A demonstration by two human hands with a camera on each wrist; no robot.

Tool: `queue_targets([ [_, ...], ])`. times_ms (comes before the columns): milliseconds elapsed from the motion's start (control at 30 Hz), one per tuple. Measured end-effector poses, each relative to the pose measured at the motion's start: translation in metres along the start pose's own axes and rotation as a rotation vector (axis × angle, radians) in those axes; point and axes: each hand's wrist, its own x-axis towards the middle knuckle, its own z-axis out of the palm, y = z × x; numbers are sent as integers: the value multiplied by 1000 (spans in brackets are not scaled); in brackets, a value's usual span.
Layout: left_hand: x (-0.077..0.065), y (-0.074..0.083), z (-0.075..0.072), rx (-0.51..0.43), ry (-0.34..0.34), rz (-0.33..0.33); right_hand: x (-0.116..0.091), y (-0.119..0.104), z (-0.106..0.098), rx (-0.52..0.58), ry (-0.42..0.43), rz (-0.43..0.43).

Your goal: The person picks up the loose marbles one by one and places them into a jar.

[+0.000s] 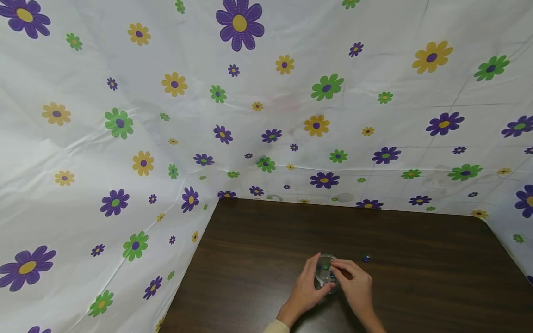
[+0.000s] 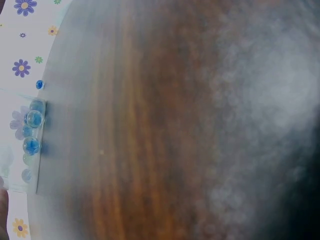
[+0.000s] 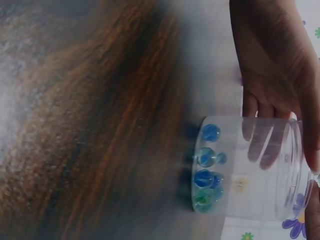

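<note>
A clear plastic jar [image 1: 321, 283] stands on the table, with several blue and green glass marbles [image 3: 204, 178] gathered at its bottom. My left hand [image 1: 306, 287] grips the jar from the left, fingers around the far side and thumb at the near side. In the right wrist view the left hand's fingers [image 3: 272, 142] show through the wall. Over the jar's mouth hangs my right hand [image 1: 358, 289], thumb and forefinger close together. I cannot tell whether a marble is between those fingertips. A blue marble [image 1: 366, 258] lies on the table right of the jar.
The dark wooden table [image 1: 258, 240] has a flower-patterned sheet [image 1: 250, 115] hanging behind it and along its left side. The same sheet also hangs at the right edge.
</note>
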Motion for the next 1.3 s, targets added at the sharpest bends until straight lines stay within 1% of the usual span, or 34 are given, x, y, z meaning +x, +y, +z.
queue_targets([
  [67, 0, 0, 0, -3, -1, -1, 0, 1, 1, -8, 1, 9],
  [267, 0, 0, -1, -13, -16, -20, -6, 27, 3, -30, -6, 39],
  [367, 0, 0, -1, -13, -26, -32, -7, 33, 2, -25, -20, 43],
  [467, 0, 1, -2, -12, -32, -38, -7, 35, 2, -25, -30, 29],
  [767, 0, 0, -1, -1, -24, -34, -6, 36, 1, -68, -35, -16],
  [1100, 0, 1, -1, -4, -35, -51, -5, 34, -1, -56, -32, -47],
  [1200, 0, 2, -2, -4, -40, -57, -4, 34, -2, -36, -34, -37],
  [1300, 0, 3, -2, -12, -46, -66, -2, 37, -5, -55, -27, 5],
])
